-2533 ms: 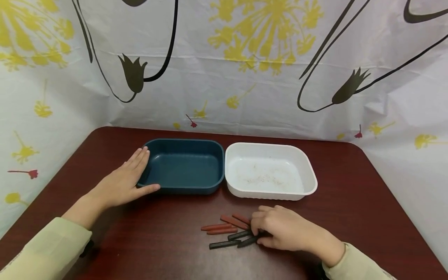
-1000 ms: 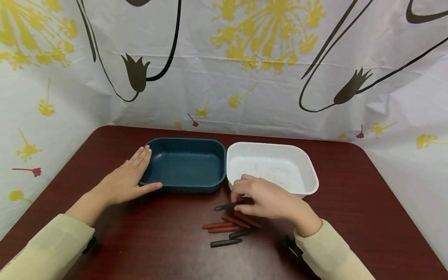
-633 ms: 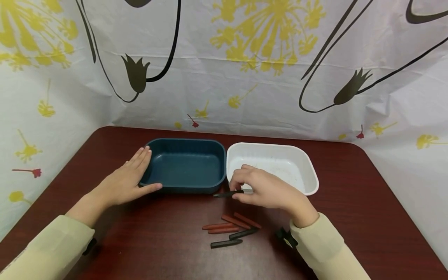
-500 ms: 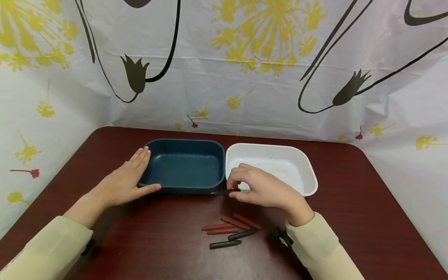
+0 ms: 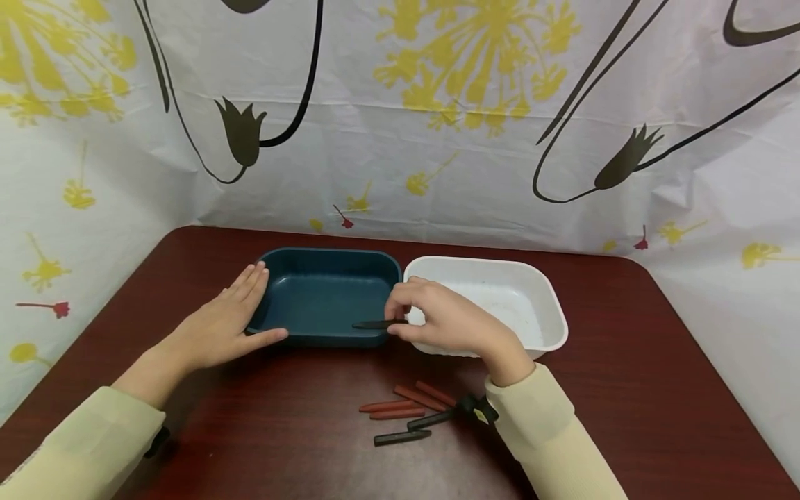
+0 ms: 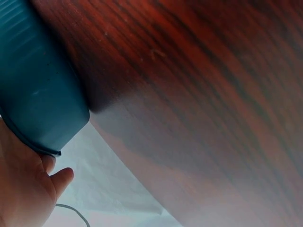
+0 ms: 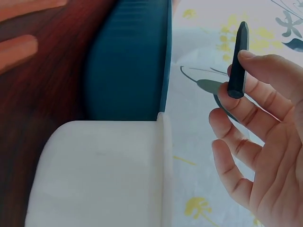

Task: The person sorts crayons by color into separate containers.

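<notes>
Your right hand (image 5: 446,323) now pinches the black crayon (image 5: 378,324) over the blue tray (image 5: 325,260) at mid-frame, up from the table; your flat left hand (image 5: 219,326) stays on its rim.

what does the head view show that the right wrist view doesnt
Only the head view shows the loose crayons lying on the dark red table, the whole left hand against the blue tray's left wall, and the white tray's inside. Only the right wrist view shows the right hand's curled fingers from the palm side. Both show the black crayon pinched in the right hand, the blue tray and the white tray.
</notes>
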### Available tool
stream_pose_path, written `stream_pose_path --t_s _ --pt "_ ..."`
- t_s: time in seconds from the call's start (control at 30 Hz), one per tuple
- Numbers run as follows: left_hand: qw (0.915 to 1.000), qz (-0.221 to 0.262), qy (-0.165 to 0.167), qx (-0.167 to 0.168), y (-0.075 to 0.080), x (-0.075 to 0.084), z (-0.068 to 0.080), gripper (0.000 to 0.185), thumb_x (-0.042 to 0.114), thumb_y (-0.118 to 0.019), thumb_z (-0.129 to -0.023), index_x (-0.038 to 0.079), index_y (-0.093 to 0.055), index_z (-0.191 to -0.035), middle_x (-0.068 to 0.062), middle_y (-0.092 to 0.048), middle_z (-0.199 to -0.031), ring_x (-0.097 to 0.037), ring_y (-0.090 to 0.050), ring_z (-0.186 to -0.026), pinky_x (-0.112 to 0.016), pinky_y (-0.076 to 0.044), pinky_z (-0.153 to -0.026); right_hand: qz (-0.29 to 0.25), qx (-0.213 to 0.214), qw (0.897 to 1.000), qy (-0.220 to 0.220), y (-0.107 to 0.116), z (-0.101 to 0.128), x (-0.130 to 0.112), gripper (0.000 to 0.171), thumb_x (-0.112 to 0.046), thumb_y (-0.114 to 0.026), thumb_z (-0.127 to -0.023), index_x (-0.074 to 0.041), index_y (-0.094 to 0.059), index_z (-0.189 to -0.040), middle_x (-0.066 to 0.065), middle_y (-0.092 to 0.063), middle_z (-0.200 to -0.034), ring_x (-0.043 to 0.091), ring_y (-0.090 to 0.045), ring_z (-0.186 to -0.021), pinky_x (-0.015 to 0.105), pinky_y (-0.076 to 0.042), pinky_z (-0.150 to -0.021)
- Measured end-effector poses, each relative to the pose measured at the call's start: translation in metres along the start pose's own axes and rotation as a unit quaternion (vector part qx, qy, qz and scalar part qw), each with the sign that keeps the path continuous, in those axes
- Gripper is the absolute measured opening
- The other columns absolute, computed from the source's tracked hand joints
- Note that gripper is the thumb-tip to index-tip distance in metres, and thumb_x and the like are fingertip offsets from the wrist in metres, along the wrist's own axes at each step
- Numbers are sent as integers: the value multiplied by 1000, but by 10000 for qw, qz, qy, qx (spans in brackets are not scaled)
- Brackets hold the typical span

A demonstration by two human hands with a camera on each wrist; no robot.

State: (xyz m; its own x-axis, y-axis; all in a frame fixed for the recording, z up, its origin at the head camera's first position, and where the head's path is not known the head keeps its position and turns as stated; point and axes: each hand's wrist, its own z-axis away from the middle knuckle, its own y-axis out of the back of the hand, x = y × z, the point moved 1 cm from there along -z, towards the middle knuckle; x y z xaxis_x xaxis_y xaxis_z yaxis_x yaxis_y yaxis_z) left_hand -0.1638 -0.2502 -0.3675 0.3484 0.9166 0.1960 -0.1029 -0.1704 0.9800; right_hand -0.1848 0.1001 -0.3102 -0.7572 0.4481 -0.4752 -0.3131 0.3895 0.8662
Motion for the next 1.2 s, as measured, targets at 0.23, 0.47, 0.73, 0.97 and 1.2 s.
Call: stream_pose_path --t_s 0.23,0.47,0.73,0.97,1.2 --pt "10000 27 -17 30 -2 -1 0 107 71 -48 -91 -2 -6 -158 -16 -3 -168 -35 -3 -156 -63 -23 -118 -128 -34 9999 4 2 -14 3 5 -18 -69 -94 -15 -67 -98 -4 -63 -97 17 -59 -91 34 -50 -93" --pt "10000 67 -12 22 -1 0 0 108 71 -49 -91 -2 -6 -158 -17 -3 -167 -35 -3 -155 -62 -22 -118 -308 69 9995 84 3 -29 7 5 -15 -69 -93 -13 -67 -97 -1 -65 -96 12 -58 -87 47 -30 -120" --pt "10000 85 -19 20 -1 0 0 108 70 -50 -91 -2 -5 -158 -17 -2 -167 -36 -3 -155 -61 -23 -118 -425 0 9991 -33 -3 -42 13 5 -16 -68 -94 -13 -68 -98 0 -65 -98 13 -57 -90 40 -50 -96" --pt "10000 85 -3 41 -2 -2 1 108 71 -50 -91 -1 -5 -158 -17 -2 -168 -36 -3 -155 -61 -22 -119 -575 -56 9983 -68 -10 -56 17 5 -16 -68 -94 -14 -68 -98 0 -66 -98 17 -58 -92 43 -51 -92" --pt "10000 53 -48 68 -3 -2 0 108 70 -50 -91 -2 -6 -158 -17 -2 -168 -36 -3 -155 -59 -23 -119 -629 -213 9976 -205 -15 -66 24 4 -16 -67 -95 -13 -68 -98 1 -66 -97 17 -57 -90 38 -53 -86"
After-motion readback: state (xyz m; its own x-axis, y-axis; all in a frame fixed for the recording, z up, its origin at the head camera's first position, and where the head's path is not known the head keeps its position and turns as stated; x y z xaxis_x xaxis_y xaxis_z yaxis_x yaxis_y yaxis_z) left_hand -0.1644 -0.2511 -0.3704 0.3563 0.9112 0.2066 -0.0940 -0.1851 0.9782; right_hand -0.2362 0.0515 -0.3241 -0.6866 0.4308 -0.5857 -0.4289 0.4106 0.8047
